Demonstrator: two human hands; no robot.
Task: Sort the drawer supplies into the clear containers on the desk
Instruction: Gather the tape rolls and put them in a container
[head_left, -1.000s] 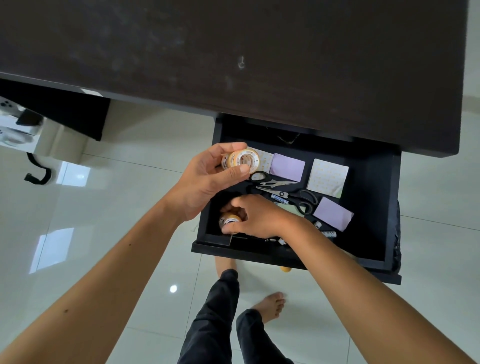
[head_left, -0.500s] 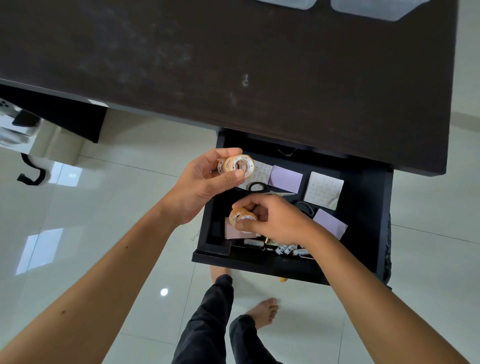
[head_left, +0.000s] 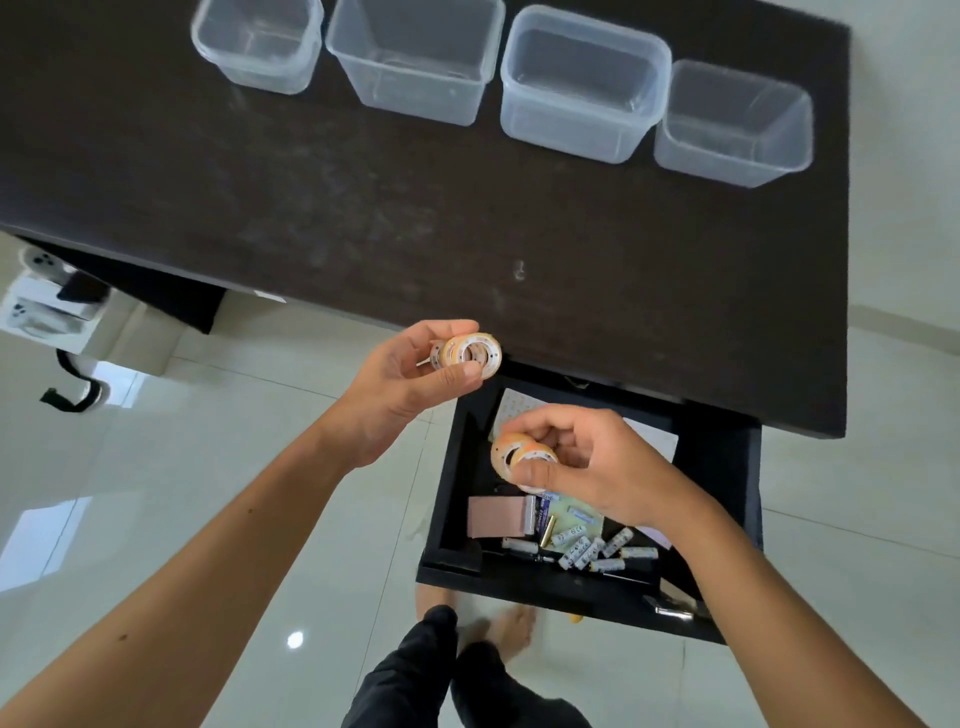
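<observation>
Head view:

1. The left hand (head_left: 400, 384), at centre frame, pinches a stack of small tape rolls (head_left: 470, 354) between thumb and fingers, held in the air at the desk's near edge, above and left of the drawer.
2. The right hand (head_left: 597, 462), lower and to the right, grips more tape (head_left: 519, 457) with curled fingers and thumb, held over the drawer's upper left part and clear of its contents.
3. The black drawer (head_left: 727, 519) stands pulled out under the desk, in the lower right of centre.
4. In the drawer's lower left lies a pink pad (head_left: 493, 515); just right of it, batteries (head_left: 587, 545) lie scattered along the near wall.
5. Pale patterned paper (head_left: 511, 410) shows at the drawer's top left, partly behind the right hand; another pale sheet (head_left: 657, 441) shows right of that hand.
6. The dark desk (head_left: 363, 208) fills the upper half of the frame.
7. Four clear containers sit in a row along the top of the frame: container one (head_left: 260, 57) at far left, container two (head_left: 415, 78), container three (head_left: 582, 88) and container four (head_left: 732, 124) at far right. Each looks empty.
8. Below, the person's dark trousers (head_left: 441, 680) and bare feet (head_left: 498, 629) are seen over a glossy white tile floor (head_left: 156, 493).
9. At the left edge, white boxes (head_left: 41, 306) and a black strap (head_left: 72, 389) lie on the floor.
</observation>
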